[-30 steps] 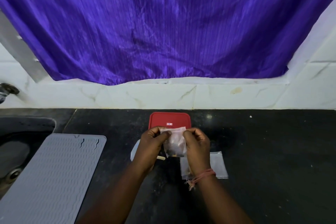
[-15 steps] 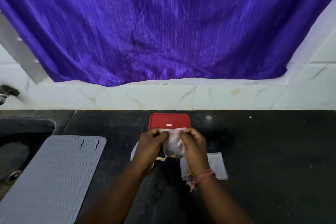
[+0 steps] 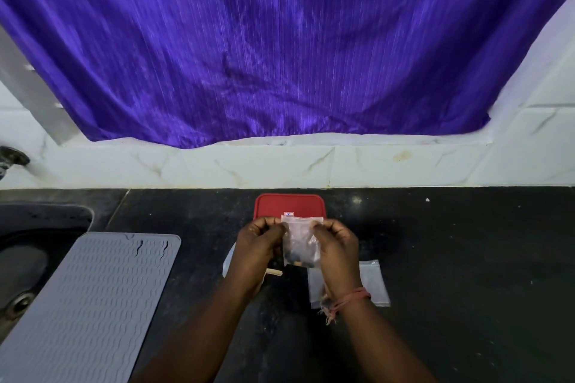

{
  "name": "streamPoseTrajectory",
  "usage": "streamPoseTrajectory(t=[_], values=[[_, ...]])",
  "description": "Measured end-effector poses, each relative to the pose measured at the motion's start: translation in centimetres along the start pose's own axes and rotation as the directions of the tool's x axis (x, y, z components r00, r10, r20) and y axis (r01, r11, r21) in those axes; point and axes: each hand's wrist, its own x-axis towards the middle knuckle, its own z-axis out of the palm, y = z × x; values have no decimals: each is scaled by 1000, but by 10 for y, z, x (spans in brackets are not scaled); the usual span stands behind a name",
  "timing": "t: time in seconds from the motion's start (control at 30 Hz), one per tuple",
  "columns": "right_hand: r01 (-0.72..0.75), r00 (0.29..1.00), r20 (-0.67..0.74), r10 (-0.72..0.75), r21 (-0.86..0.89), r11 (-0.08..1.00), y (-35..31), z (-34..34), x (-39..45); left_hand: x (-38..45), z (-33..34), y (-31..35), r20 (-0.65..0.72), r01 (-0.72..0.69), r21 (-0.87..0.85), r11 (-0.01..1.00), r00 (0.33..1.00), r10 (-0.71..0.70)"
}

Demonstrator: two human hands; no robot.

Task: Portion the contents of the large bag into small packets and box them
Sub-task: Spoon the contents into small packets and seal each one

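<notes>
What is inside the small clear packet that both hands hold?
The small packet shows dark and pale bits at its bottom. What they are is too blurred to tell. Left hand and right hand pinch its top corners.

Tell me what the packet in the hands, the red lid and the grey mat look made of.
Packet: thin clear plastic film, you see through it. Red lid: seemingly rigid plastic, smooth, slight sheen. Grey mat: probably silicone or rubber, matte, with wavy ridges.

A small packet [image 3: 301, 242] hangs between the left hand [image 3: 258, 250] and right hand [image 3: 337, 250], above the counter [image 3: 466, 258]. A lidded box [image 3: 289, 205] lies just beyond them. Flat packets [image 3: 370, 283] lie right, a mat [image 3: 93, 305] left, a sink [image 3: 28, 258] far left.
</notes>
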Motion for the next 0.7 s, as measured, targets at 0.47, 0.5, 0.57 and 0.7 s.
streamPoseTrajectory(t=[0.47, 0.5, 0.57, 0.7], values=[[3, 1000, 25, -4, 30, 1000, 13, -10, 1, 5, 3, -9, 71, 28, 6, 1000, 997, -29], [-3, 1000, 13, 3, 20, 1000, 16, -15, -1, 4, 6, -13, 80, 42, 26, 999, 996, -44], [-29, 1000, -1, 29, 19, 999, 19, -20, 1, 4, 8, -17, 83, 28, 62, 998, 996, -33], [-123, 990, -70, 126, 46, 991, 26, -39, -2, 1, 16, -27, 84, 2, 165, 986, 996, -16]])
